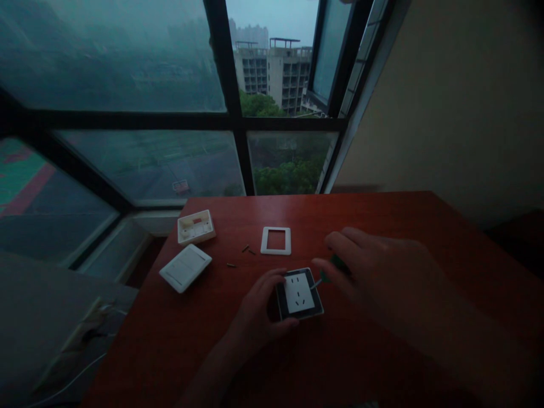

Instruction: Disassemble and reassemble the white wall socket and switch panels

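Note:
A wall socket (298,293) with a white face and a dark surround lies face up on the red-brown table. My left hand (263,309) grips its left side, fingers at the upper edge and thumb at the lower one. In my right hand (355,263) is a screwdriver (324,276) with a green handle, partly hidden by the fingers. Its metal tip meets the right side of the socket's dark surround. Whether the tip sits in a screw is too small to tell. Just beyond the socket lies a white square cover frame (276,253).
To the left are an open white mounting box (196,228) and a white switch panel (186,268). Several small screws (245,248) lie between them and the frame. Windows (144,158) rise behind the table (374,209); a wall stands to the right.

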`<action>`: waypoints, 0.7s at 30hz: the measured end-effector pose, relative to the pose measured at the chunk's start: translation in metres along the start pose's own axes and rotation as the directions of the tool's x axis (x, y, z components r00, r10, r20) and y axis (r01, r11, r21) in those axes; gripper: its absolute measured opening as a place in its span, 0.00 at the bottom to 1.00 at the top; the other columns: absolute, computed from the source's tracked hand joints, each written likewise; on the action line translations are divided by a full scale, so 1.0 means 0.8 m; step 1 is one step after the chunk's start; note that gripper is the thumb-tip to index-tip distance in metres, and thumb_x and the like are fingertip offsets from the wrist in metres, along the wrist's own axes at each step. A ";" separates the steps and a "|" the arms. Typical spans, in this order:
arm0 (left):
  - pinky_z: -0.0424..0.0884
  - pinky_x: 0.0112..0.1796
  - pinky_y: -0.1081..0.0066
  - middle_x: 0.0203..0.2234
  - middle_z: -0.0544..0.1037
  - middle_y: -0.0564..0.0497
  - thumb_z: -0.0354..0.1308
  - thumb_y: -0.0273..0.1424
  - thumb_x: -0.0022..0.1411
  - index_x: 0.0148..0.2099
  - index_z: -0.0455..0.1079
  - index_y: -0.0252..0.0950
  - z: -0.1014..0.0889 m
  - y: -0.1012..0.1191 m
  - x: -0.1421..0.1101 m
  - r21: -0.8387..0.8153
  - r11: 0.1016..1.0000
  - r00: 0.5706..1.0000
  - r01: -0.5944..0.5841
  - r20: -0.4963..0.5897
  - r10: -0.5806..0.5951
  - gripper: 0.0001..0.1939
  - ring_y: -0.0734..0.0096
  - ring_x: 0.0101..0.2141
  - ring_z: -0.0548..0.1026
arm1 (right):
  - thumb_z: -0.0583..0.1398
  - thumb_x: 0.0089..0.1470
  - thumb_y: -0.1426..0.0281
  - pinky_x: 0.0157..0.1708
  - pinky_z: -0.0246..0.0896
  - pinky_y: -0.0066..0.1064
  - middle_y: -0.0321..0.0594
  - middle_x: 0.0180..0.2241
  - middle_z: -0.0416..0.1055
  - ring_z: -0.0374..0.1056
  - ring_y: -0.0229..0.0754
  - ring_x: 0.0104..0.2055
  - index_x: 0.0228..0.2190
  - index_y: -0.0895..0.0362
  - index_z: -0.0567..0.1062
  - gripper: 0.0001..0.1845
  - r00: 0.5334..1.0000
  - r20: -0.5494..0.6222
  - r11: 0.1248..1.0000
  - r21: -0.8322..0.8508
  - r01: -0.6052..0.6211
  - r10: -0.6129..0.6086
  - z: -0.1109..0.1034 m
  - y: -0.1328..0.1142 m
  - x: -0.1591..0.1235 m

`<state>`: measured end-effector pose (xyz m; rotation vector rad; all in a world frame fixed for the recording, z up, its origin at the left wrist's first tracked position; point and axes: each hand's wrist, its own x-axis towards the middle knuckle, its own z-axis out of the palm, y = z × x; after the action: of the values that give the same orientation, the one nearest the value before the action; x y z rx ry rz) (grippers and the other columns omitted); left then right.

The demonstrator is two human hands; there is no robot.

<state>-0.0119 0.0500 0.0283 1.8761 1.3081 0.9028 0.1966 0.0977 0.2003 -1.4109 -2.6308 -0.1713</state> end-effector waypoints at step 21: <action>0.63 0.57 0.51 0.61 0.62 0.43 0.70 0.28 0.49 0.58 0.58 0.42 0.001 -0.008 -0.002 0.042 0.998 0.999 -0.047 0.018 0.047 0.37 0.54 0.59 0.62 | 0.54 0.59 0.69 0.26 0.49 0.31 0.37 0.38 0.70 0.66 0.41 0.36 0.37 0.52 0.68 0.04 0.988 0.014 0.978 0.148 0.149 -0.153 0.002 0.007 -0.006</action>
<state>-0.0146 0.0498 0.0222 1.9503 1.2871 0.8875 0.2034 0.0973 0.1979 -1.1757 -2.7078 0.0234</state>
